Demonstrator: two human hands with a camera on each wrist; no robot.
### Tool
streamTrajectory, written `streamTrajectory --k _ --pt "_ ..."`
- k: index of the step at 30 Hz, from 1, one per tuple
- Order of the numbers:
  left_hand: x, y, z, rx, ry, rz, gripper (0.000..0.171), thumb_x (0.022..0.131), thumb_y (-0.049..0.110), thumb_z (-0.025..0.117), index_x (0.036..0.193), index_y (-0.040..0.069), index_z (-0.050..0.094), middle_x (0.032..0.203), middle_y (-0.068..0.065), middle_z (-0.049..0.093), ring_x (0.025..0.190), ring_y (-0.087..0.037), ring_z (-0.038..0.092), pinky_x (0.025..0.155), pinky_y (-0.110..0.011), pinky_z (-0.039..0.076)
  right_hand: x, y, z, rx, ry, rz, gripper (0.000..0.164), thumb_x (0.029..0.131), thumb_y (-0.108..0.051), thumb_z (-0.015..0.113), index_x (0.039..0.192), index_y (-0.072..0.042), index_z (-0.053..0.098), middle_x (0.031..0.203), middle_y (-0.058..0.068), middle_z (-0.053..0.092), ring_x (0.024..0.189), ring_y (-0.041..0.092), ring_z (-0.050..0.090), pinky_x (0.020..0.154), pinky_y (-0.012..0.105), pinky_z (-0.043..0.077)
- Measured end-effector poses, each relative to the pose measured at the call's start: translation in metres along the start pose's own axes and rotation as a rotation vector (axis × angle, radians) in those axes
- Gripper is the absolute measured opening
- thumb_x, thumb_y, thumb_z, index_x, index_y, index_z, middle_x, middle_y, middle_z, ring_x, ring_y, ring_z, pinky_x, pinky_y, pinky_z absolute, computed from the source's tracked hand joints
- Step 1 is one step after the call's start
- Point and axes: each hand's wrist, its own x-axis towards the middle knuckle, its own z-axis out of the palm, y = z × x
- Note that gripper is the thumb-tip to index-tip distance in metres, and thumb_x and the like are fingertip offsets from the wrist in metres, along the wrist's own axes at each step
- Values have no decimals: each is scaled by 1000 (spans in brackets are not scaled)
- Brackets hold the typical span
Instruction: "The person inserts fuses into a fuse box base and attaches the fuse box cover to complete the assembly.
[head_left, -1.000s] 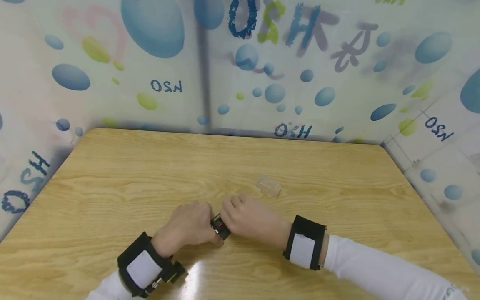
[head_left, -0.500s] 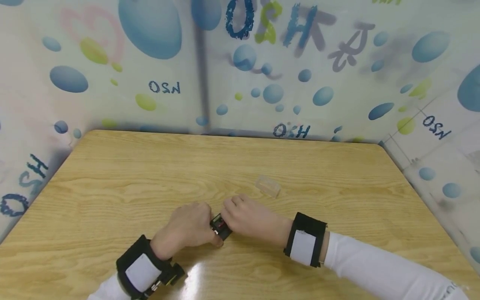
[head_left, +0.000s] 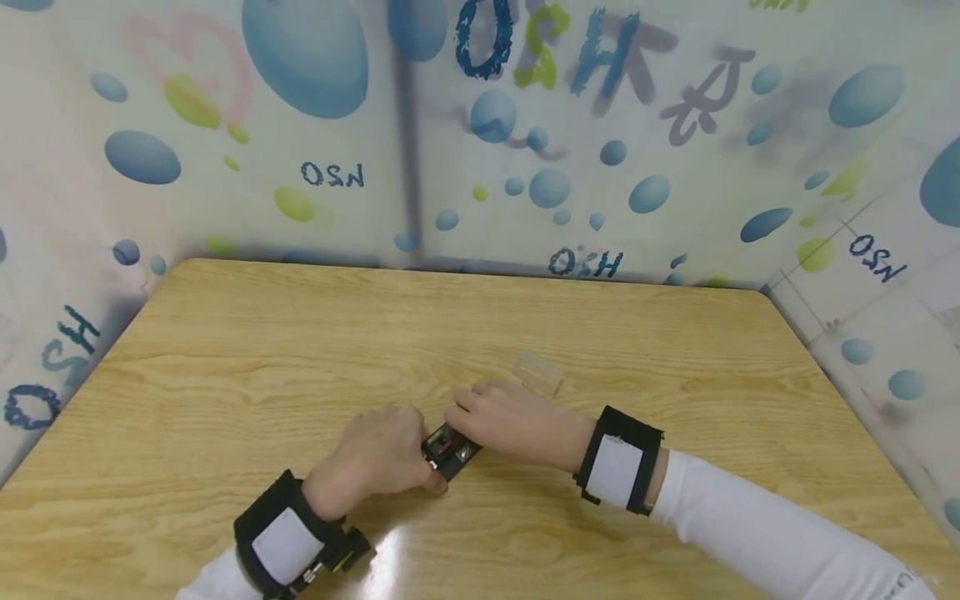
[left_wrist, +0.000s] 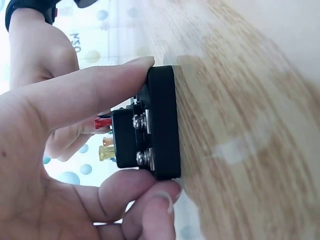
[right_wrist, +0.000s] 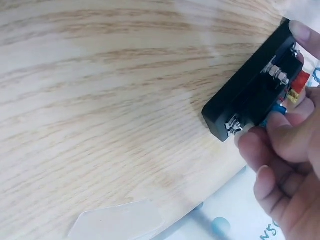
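Note:
A black fuse block point(head_left: 450, 452) with side screw terminals and colored blade fuses is held low over the wooden table, touching or very close to it. My left hand point(head_left: 378, 450) grips one end, thumb on one edge and curled fingers on the opposite edge in the left wrist view. A red fuse point(left_wrist: 102, 123) and a yellow fuse point(left_wrist: 106, 153) stick up from it. At the other end, my right hand point(head_left: 517, 423) seems to pinch a blue blade fuse point(right_wrist: 276, 111) between thumb and fingers; the fingertips partly hide it.
A clear plastic cover point(head_left: 537, 372) lies on the wooden table point(head_left: 300, 333) just beyond my right hand. Behind the table stands a wall point(head_left: 375, 208) printed with blue and green spots and letters.
My right hand has shifted slightly right and away from me along the fuse block, exposing more of its top. The left hand and block stay almost in place.

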Motion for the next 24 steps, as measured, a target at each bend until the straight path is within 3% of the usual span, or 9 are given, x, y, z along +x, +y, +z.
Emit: streamTrajectory --k 8,13,16,18,24 --pt "-1 1 3 1 18 11 42 59 36 90 55 15 54 51 4 50 48 -12 42 46 -26 31 -2 4 -3 43 -46 8 27 88 -14 71 112 -17 58 103 -3 62 92 13 65 83 28 55" --pt "-2 1 3 7 37 15 43 58 37 91 54 15 54 51 4 50 49 -12 42 46 -27 32 -5 21 -9 196 -10 33 14 92 -14 65 104 -15 59 96 -1 62 86 13 63 76 29 54" --pt "-2 1 3 17 41 8 44 56 39 91 55 15 54 53 2 52 50 -13 44 47 -28 33 -10 39 -14 273 59 96 5 96 -16 61 100 -13 60 93 1 62 82 14 62 71 31 53" --pt "-2 1 3 19 37 4 44 57 40 91 55 15 54 53 2 53 50 -13 45 47 -28 34 -13 51 -17 299 69 157 8 97 -17 62 103 -11 62 96 3 65 84 16 63 73 32 54" --pt "-2 -1 4 12 24 1 45 57 40 90 53 15 53 51 3 51 49 -13 43 47 -27 33 -24 76 -26 361 -9 292 25 98 -25 62 115 -6 61 108 11 65 89 21 64 78 35 54"
